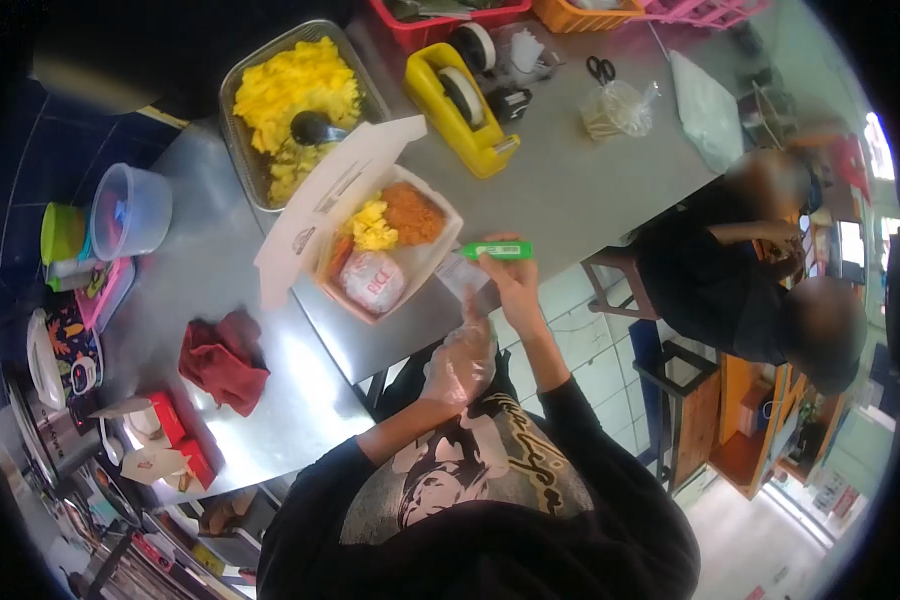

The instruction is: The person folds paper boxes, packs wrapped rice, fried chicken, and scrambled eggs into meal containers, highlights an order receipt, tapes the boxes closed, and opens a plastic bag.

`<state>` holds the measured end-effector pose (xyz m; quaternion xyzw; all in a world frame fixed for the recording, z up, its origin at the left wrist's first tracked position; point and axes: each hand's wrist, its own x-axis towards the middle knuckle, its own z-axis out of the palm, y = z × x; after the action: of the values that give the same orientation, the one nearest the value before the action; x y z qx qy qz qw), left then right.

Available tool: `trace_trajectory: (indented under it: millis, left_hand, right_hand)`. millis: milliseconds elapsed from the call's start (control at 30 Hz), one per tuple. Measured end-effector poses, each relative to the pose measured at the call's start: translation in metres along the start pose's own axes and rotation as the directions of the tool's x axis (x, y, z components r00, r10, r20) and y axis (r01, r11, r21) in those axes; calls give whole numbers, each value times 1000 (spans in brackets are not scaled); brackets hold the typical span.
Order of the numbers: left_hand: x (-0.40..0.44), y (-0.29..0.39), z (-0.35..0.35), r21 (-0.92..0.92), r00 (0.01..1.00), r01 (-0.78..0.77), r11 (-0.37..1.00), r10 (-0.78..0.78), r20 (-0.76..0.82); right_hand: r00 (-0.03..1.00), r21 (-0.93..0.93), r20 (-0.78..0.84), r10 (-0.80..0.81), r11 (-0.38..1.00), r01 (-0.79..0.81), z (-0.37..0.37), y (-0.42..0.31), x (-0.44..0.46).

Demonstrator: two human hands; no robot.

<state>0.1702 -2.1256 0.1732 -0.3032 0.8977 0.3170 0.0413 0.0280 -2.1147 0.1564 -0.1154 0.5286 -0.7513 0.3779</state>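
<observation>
One green plastic marker [500,250] is pinched in bare right hand [516,290], clear-gloved left hand [461,362] reaching index-first to white paper slip [458,274] beside open white cardboard box [338,195], other fingers unclear; likely marking step, next needing slip steady.

Left hand [462,365] gloved, pointing, right hand [513,285] pinched

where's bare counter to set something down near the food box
Bare steel lies between the red cloth and the food box, and between the yellow tape dispenser and the plastic bag. It's crowded around the tray of yellow food, beside the open lid, and by the red basket.
</observation>
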Motion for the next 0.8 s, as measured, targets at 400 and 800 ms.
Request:
trace_trajectory:
  millis: [400,800]
  left_hand:
    - [7,10,-46,-194,953,123,973,-61,295]
    - [-1,-2,-11,-147,928,208,967,-148,343]
  right_hand:
    - [986,-315,138,-97,939,137,2,2,-6]
    - [973,-546,181,-144,808,221,2,2,-14]
